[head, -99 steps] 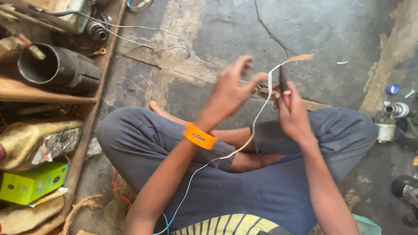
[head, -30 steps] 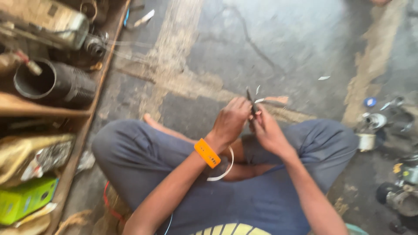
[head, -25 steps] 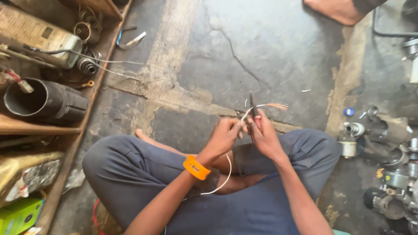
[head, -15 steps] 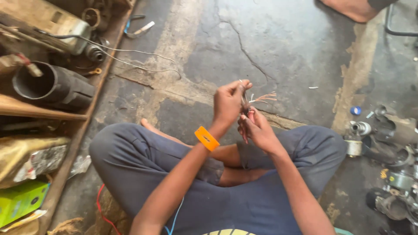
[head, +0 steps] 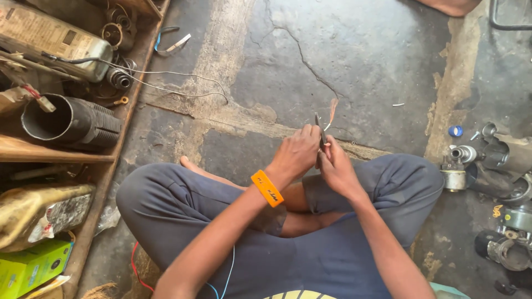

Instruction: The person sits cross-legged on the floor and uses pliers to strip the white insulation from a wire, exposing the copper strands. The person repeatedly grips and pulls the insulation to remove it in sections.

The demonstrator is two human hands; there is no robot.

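The left hand [head: 299,153] is curled shut around a thin dark tool [head: 318,128] whose narrow metal tip sticks up between the two hands; the right hand [head: 334,166] is closed against it from the other side, pinching a fine wire [head: 331,113] with a frayed, coppery end that rises just above the fingers. Both hands meet over the person's crossed legs, clothed in soft grey-blue fabric, and a stiff orange wristband [head: 267,188] circles the left wrist. A thin blue-white cable [head: 229,271] trails down across the lap. Beneath lies a rough concrete floor [head: 354,50], dark, stained and cracked, with paler worn bands. To the left stands a wooden shelf [head: 97,158] holding a ribbed black pipe [head: 69,122], a dull metal cylinder [head: 52,41], a glossy yellow bottle [head: 41,216] and a green box [head: 33,268]. At the right, well apart from the hands, lie grey metal machine parts [head: 487,160] and a small blue cap [head: 455,131].
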